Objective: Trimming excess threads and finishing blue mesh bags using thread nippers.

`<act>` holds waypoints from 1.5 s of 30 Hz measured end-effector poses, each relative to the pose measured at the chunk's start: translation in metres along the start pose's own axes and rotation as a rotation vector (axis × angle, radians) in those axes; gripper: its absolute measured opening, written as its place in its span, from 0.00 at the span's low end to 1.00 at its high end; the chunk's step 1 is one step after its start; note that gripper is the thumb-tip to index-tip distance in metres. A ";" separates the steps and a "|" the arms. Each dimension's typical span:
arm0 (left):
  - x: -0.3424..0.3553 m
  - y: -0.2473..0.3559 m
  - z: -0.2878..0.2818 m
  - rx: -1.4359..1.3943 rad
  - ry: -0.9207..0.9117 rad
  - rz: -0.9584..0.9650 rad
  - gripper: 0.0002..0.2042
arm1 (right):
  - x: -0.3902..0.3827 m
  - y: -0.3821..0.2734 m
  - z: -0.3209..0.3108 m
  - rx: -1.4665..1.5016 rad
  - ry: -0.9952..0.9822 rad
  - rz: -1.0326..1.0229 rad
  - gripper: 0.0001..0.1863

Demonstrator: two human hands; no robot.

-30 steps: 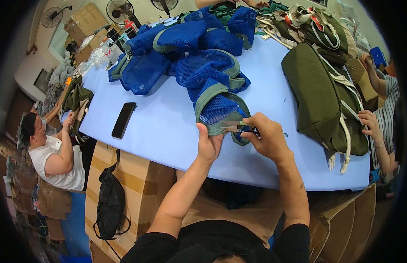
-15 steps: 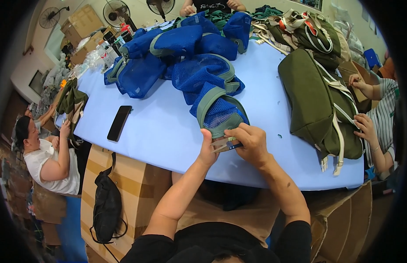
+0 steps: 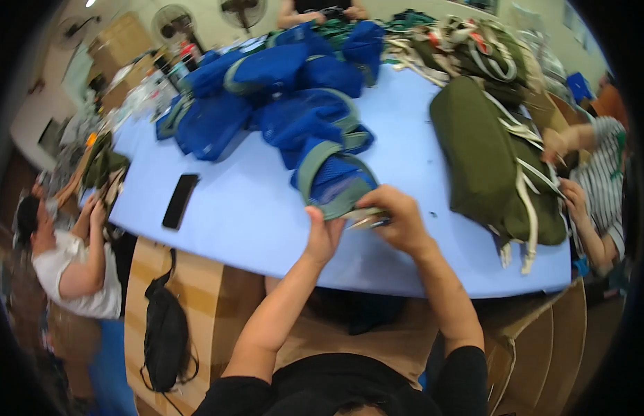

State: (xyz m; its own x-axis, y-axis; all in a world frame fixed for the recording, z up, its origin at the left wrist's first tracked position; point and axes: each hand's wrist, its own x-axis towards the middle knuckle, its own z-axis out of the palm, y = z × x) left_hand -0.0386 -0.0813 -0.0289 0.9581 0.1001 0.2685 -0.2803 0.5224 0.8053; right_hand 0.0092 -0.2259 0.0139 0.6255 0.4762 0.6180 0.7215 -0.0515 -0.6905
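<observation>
A blue mesh bag with grey-green trim lies at the near part of the table. My left hand is closed on the trim at its near edge, thumb uppermost. In my right hand is a small pair of thread snips, its pale metal blades pointing left toward that trim. My right fingertips are close to the bag's edge; blur hides whether they touch it. More blue mesh bags with the same trim are heaped just beyond.
Olive-green bags with cream straps lie on the table at right, where a person in stripes handles them. A black phone lies at left. A black pouch rests on a cardboard box. Other people work at left and far side.
The whole view has shifted slightly and blurred. My right hand has turned a little, and the snips have tilted. My left hand keeps its hold on the bag's trim.
</observation>
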 end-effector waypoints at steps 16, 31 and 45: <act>-0.001 -0.006 -0.021 -0.040 -0.116 0.030 0.41 | -0.007 0.003 0.015 -0.172 0.105 -0.204 0.08; 0.003 -0.008 -0.026 -0.019 -0.053 0.069 0.39 | -0.005 0.022 -0.014 0.511 -0.538 0.417 0.09; 0.003 -0.004 -0.019 -0.012 -0.036 -0.005 0.41 | -0.007 0.023 -0.002 0.098 -0.093 0.316 0.09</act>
State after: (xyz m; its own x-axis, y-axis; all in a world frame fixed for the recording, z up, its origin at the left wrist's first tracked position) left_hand -0.0338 -0.0672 -0.0419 0.9565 0.0670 0.2841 -0.2750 0.5332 0.8000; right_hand 0.0219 -0.2319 -0.0056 0.7808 0.5283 0.3336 0.4611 -0.1269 -0.8782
